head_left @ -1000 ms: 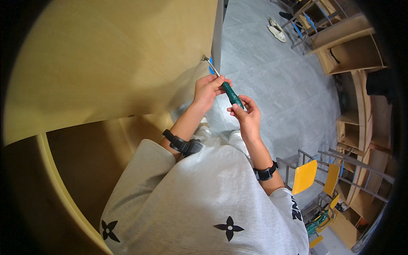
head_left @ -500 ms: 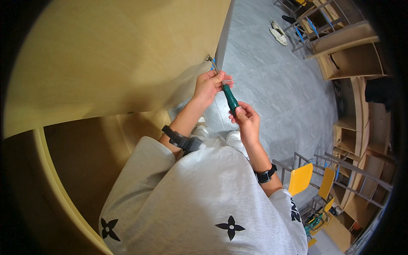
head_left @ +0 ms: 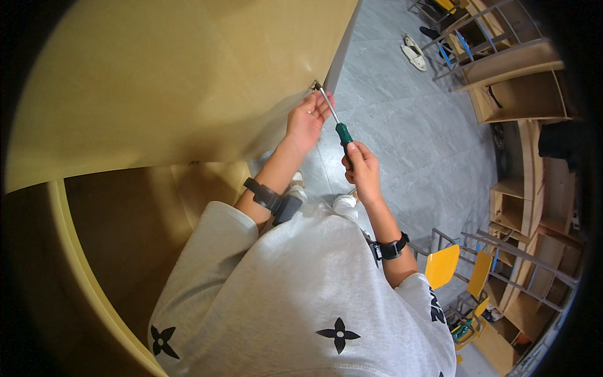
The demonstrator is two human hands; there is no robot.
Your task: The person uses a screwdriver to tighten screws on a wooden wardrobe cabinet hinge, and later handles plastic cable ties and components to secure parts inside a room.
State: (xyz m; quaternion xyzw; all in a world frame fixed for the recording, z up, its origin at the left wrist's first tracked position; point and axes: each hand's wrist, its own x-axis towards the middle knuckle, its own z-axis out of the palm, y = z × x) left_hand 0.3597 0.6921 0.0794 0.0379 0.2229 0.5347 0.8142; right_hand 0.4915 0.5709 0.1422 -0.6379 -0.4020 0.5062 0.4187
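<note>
A: Screwdriver [head_left: 343, 132], one, green handle, metal shaft. Where was it?

B: Between the right hand [head_left: 363, 171] and the panel [head_left: 188, 75], aslant, its tip at a small dark fitting [head_left: 316, 85] near the panel's edge. Whether the tip sat in a screw was too small to tell.

A: Hands?

B: Right: closed around the handle's rear part. Left hand [head_left: 305, 124]: half open, fingers loosely bent, just beside the shaft and below the fitting. I could not tell whether it touched either or held anything small.

A: Faults possible?

B: First, in my judgement, slippage: an off-line push on that slanted shaft could throw the tip out and score the wood. Second, a jabbed finger, the left fingers being so near the tip. Third, wobble: the one clear grip was far back on the handle, so a small twist of the wrist could swing the tip widely.

A: Surroundings?

B: Grey floor [head_left: 408, 135]; yellow chair [head_left: 443, 266], well apart; white shoes [head_left: 413, 55], farther off.
</note>
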